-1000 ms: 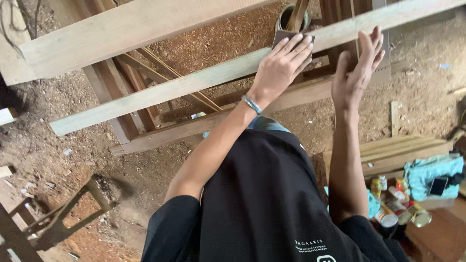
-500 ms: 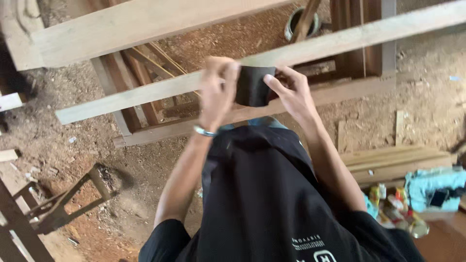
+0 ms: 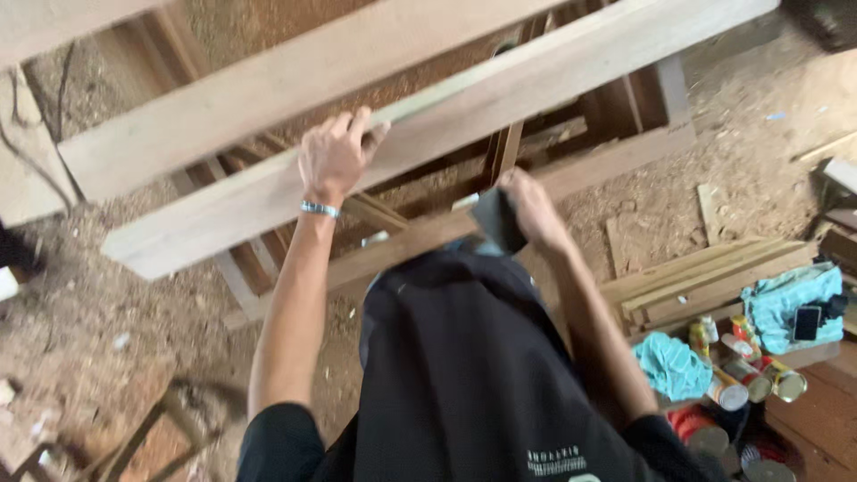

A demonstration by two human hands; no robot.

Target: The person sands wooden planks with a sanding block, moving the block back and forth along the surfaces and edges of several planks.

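Observation:
My left hand (image 3: 335,156), with a thin bracelet at the wrist, rests on top of a long pale wooden plank (image 3: 428,134) that runs diagonally across the view. Its fingers curl over the plank's far edge. My right hand (image 3: 531,210) is lower, below the plank's near edge, and grips a small dark folded piece, likely sandpaper (image 3: 498,219). A second, wider plank (image 3: 268,85) lies parallel just behind the first. Both planks sit over a dark wooden frame (image 3: 571,170) on the ground.
The ground is covered in sawdust. Stacked wooden slats (image 3: 705,277) lie at the right, with several cans (image 3: 741,375), turquoise cloths (image 3: 674,366) and a phone (image 3: 806,323) beside them. A dark metal stand (image 3: 170,428) is at the lower left.
Both hands held the dark piece together in front of the plank half a second ago. Now my left hand has moved up onto the plank, and my right hand alone holds the piece, lower down.

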